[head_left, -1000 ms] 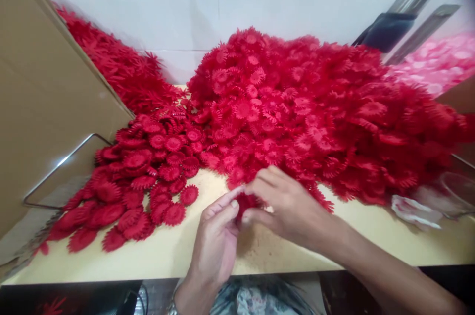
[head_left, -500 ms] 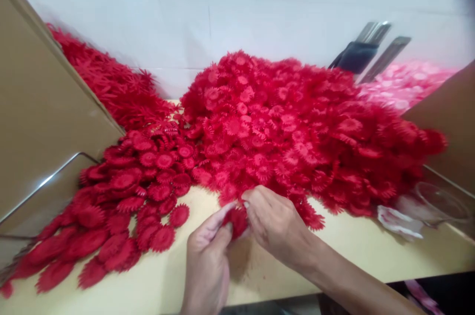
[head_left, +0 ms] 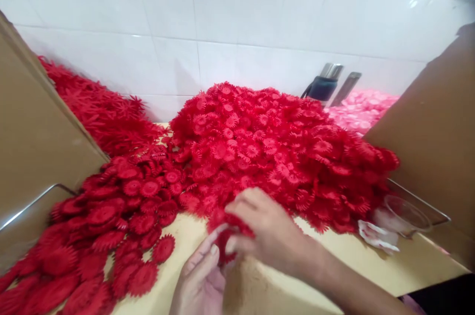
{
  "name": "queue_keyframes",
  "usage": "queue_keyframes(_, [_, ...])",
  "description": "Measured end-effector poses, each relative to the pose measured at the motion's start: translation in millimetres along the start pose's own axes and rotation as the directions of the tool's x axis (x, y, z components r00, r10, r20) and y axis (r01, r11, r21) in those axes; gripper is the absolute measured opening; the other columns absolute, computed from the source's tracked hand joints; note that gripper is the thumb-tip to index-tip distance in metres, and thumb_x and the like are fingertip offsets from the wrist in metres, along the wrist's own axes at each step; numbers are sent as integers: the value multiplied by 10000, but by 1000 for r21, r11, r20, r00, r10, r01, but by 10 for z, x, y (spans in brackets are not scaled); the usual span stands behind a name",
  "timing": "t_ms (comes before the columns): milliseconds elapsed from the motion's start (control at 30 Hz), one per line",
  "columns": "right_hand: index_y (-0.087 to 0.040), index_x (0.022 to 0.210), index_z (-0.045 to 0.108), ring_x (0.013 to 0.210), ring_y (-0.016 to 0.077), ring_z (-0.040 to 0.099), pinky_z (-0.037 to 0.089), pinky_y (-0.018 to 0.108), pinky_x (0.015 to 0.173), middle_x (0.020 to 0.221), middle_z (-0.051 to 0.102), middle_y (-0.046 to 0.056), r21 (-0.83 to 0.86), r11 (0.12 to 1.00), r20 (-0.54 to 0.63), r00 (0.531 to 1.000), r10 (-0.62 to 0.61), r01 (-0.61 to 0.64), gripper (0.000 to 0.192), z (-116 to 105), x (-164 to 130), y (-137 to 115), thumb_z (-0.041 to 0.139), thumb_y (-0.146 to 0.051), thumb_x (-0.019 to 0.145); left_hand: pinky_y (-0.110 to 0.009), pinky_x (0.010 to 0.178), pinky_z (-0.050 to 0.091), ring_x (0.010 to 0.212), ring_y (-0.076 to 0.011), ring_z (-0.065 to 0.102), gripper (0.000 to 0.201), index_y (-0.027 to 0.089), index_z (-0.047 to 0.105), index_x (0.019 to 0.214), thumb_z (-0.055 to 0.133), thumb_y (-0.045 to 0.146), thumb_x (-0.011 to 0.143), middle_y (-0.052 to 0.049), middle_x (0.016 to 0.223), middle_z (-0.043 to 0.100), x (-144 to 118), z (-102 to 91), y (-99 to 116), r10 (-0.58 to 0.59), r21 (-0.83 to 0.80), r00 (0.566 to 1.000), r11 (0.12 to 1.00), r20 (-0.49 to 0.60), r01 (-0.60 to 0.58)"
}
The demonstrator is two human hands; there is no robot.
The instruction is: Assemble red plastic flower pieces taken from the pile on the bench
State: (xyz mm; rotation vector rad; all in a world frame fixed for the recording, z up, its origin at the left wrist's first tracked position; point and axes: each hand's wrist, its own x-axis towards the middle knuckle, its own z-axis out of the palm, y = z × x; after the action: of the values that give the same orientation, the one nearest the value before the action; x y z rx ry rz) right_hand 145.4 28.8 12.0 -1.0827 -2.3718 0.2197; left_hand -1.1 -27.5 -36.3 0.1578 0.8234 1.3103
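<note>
L hand [head_left: 202,278] & R hand [head_left: 261,233] — both part-closed, gripping a red pc [head_left: 223,243] btwn 'em (partly hidden).

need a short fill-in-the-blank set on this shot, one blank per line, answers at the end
1. The piece between the left hand and the right hand is coloured ____.
2. The wall is covered in shiny white ____.
3. The pile just right of the flask is coloured ____.
4. The white scrap lies nearer the person's ____ hand.

Missing words: red; tiles; pink; right.
</note>
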Motion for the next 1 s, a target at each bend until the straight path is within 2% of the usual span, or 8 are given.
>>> queue_keyframes(67, [-171, 836, 582, 765, 152, 515, 441, 243, 634, 829, 559, 25, 134, 990, 144, 989, 32, -52, 111, 183, -100, -131, 636, -174, 740, -206, 627, 529, 602, -137, 641, 231, 181, 741, 800, 774, 149, 574, -52, 736, 721, 18, -15, -45, -6, 68, 1000, 998, 15, 5])
queue_keyframes(167, [-175, 815, 551, 759, 125, 511, 428, 214, 643, 824, 541, 11, 252, 963, 188, 981, 44, -91, 130, 290, -157, -166, 562, -65, 747, -205, 614, 525, 686, -179, 662, 294, 169, 739, 842, 796, 209, 557, -80, 765, 727, 24, -46, -93, -16, 156, 999, 988, 47, 8])
queue_keyframes(433, [-215, 802, 523, 647, 163, 519, 427, 266, 513, 748, 552, 39, 198, 980, 42, 999, -5, -3, 192, 318, -206, -192, 439, -50, 754, -322, 703, 539, 781, -262, 670, 316, 153, 735, 820, 810, 214, 519, -96, 758, 732, 7, -55, -101, 26, 214, 1000, 977, -1, -25])
queue_keyframes(600, [-225, 757, 523, 564, 185, 517, 423, 298, 438, 637, 544, 52, -71, 997, -138, 989, -51, 41, 171, 403, -219, -253, 449, -71, 758, -289, 616, 547, 667, -236, 675, 310, 142, 725, 756, 828, 199, 469, -76, 681, 725, 20, -85, -67, 112, 209, 990, 974, -81, -93])
queue_keyframes(800, [-119, 886, 579, 628, 181, 528, 444, 295, 521, 701, 547, 87, -258, 955, -496, 868, 1, -149, 307, -235, 46, 417, 320, 18, 793, -283, 639, 552, 652, -208, 677, 208, 131, 708, 750, 788, 174, 562, -82, 716, 725, -39, -56, -8, 59, 162, 996, 986, -67, -47])
queue_keyframes(867, [-125, 885, 607, 736, 222, 541, 456, 352, 630, 767, 572, 104, -456, 828, -498, 864, 66, -326, 287, -469, 94, 619, 379, 6, 771, -308, 698, 550, 703, -208, 679, 159, 130, 704, 780, 740, 160, 628, -87, 773, 727, -77, -9, 7, 66, 124, 997, 990, -47, -60])
queue_keyframes(900, [-133, 921, 609, 818, 246, 541, 451, 390, 699, 842, 589, 114, -503, 803, -474, 879, 52, -319, 274, -528, 96, 662, 423, -11, 760, -322, 733, 544, 735, -211, 677, 137, 129, 703, 793, 713, 159, 660, -90, 794, 725, -92, 13, 11, 70, 100, 997, 993, -29, -67])
queue_keyframes(1000, [-175, 1014, 590, 939, 244, 526, 437, 403, 805, 978, 596, 102, -394, 909, -369, 929, -18, -139, 263, -423, 13, 509, 485, -76, 794, -362, 804, 518, 832, -228, 660, 133, 120, 702, 831, 641, 172, 725, -105, 844, 717, -112, 58, 5, 56, 34, 998, 998, 26, -57])
